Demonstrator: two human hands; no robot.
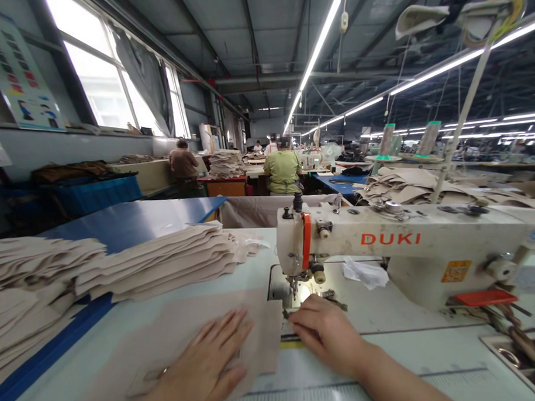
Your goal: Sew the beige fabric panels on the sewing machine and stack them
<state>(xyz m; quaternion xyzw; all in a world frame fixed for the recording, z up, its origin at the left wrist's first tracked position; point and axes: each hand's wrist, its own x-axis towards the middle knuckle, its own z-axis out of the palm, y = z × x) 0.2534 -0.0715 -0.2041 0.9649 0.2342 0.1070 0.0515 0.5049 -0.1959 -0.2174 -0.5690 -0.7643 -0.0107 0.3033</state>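
My left hand lies flat with its fingers stretched out on a beige fabric piece, whose left part is smeared by motion. The white sewing machine, marked DUKI, stands to the right, with its lit needle area just beyond the fabric's corner. Close in front of the needle, my right hand has its fingers pressed together, pointing left. Whatever sits between those fingertips, if anything, is hidden. The fabric's right edge ends a little left of this hand.
Stacked beige fabric pieces lie left of the machine, with more piles at the far left. A crumpled white scrap rests under the machine arm. Thread cones stand behind. A person in green sits ahead.
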